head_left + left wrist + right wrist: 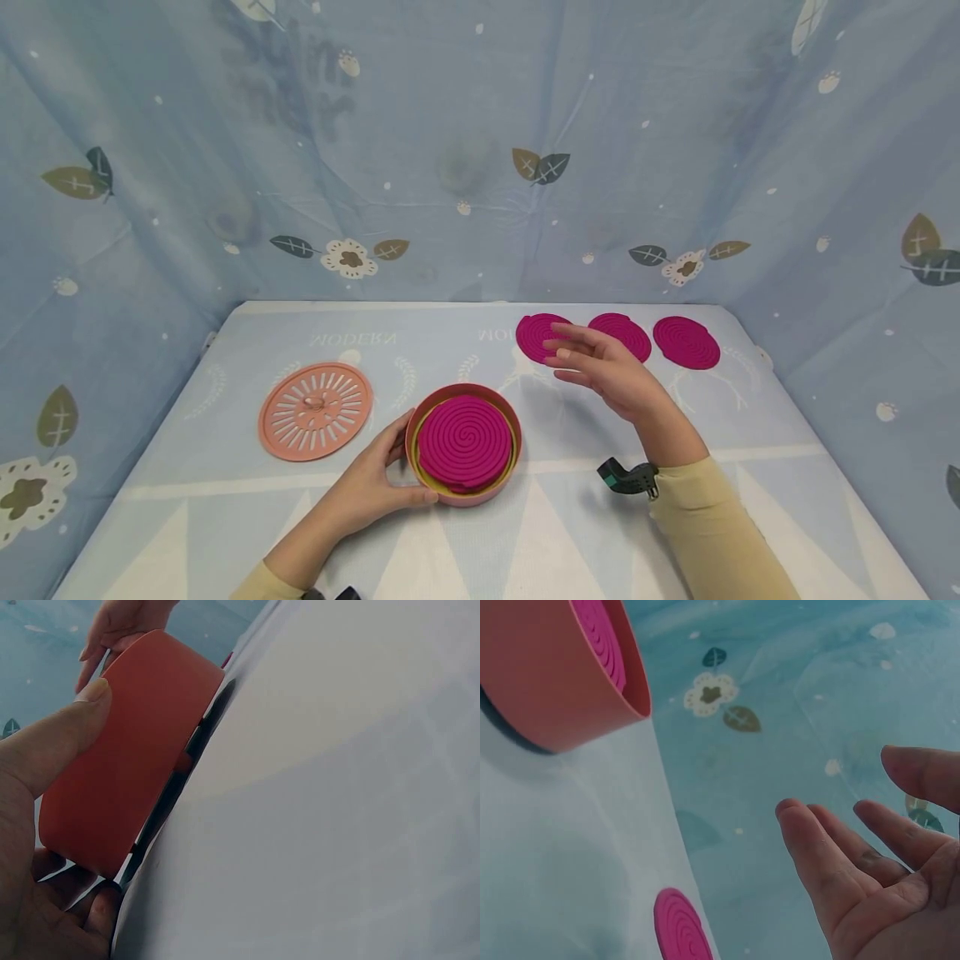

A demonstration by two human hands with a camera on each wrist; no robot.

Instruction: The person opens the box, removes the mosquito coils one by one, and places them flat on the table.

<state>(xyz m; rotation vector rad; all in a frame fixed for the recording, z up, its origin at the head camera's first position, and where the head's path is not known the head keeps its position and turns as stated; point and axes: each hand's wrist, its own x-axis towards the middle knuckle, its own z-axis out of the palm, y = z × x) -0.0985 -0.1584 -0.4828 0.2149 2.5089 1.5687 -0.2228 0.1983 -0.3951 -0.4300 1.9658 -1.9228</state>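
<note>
In the head view my left hand holds a round coral mosquito coil box by its left side, fingers behind and thumb along the front. The left wrist view shows the thumb against the box's outer wall and fingers curled at its lower edge. Inside, within a yellow lining, lies a magenta spiral mosquito coil. My right hand hovers to the right of the box with its fingers loosely extended and nothing in them. It partly covers the left and middle of three mosquito coils at the back right.
A coral slotted lid with a small central knob lies left of the box. The rightmost mosquito coil sits near the table's far right corner. A patterned blue curtain hangs behind and beside the table.
</note>
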